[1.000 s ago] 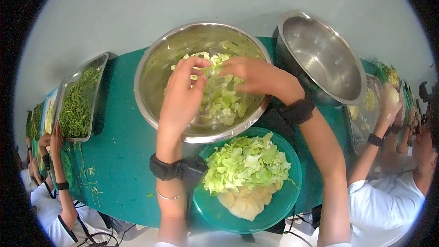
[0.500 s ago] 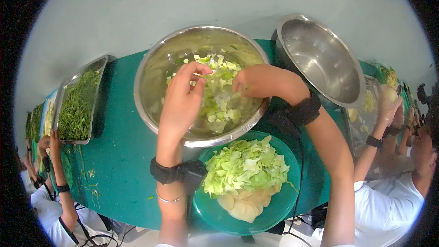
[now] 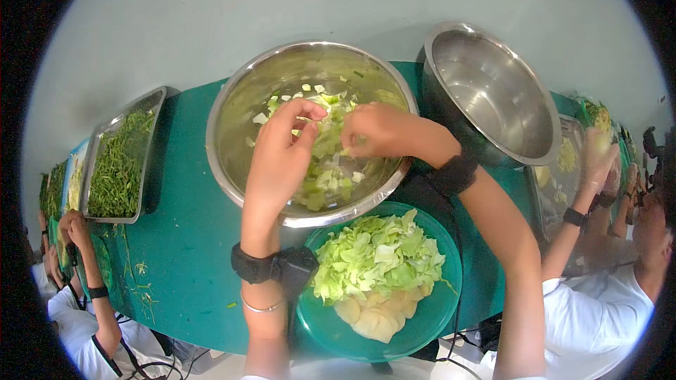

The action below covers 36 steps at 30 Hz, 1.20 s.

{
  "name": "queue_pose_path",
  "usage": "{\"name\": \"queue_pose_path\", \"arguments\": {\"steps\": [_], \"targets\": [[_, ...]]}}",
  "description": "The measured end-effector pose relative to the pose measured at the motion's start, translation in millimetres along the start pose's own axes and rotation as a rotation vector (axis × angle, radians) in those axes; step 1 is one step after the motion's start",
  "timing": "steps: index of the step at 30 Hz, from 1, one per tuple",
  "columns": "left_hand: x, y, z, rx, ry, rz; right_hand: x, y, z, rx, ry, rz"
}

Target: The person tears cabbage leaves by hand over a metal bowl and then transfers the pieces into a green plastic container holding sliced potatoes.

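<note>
A large steel bowl (image 3: 225, 162) holds scattered pale green leaf pieces (image 3: 327, 176). Over its left part is my left hand (image 3: 282, 148), its fingers bent and the fingertips near each other; whatever they pinch is too small to name. My right hand (image 3: 377, 130) hangs over the right side of the bowl with curled fingers close to my left hand, and its grip is hidden. Just below the bowl, a green plate (image 3: 429, 317) bears a heap of chopped leaves (image 3: 380, 253) and pale round slices (image 3: 373, 315).
A second steel bowl (image 3: 493, 91) stands tilted at the upper right. A metal tray of cut greens (image 3: 116, 169) lies at the left. Co-workers' hands are at both sides, one (image 3: 598, 162) near a tray on the right. Green scraps (image 3: 144, 288) lie on the table.
My right hand has moved left, closer to my left hand, which has stayed almost still. Leaf pieces in the bowl have shifted. At the left, a co-worker's hands have moved.
</note>
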<state>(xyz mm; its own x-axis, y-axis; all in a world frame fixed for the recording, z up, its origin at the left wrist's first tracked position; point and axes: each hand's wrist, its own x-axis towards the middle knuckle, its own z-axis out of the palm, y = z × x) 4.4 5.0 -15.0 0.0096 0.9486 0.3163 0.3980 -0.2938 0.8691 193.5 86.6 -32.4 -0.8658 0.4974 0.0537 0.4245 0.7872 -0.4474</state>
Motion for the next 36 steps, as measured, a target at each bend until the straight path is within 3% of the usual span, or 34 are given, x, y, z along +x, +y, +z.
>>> {"name": "queue_pose_path", "arguments": {"steps": [2, 5, 8, 11, 26, 29, 34, 36], "targets": [[0, -1, 0, 0.0, 0.007, 0.003, 0, -5, -9, 0.232, 0.028, 0.049], [-1, 1, 1, 0.008, 0.0, -0.013, -5, -11, -21, 0.261, 0.145, -0.046], [-1, 9, 2, 0.0, -0.045, -0.035, -12, -25, -31, 0.28, 0.193, 0.017], [0, 12, 2, -0.048, -0.069, -0.025, -12, -34, -32, 0.437, 0.17, 0.089], [2, 12, 1, -0.042, -0.018, -0.008, -8, -26, -12, 0.773, 0.211, -0.033], [1, 6, 2, -0.016, 0.008, 0.027, -7, -19, -13, 0.754, 0.246, -0.035], [1, 7, -2, 0.006, -0.047, -0.078, -5, 6, -11, 0.246, 0.225, 0.107], [1, 4, -1, 0.026, -0.015, 0.001, -4, 17, 0, 0.007, 0.225, 0.079]]}}
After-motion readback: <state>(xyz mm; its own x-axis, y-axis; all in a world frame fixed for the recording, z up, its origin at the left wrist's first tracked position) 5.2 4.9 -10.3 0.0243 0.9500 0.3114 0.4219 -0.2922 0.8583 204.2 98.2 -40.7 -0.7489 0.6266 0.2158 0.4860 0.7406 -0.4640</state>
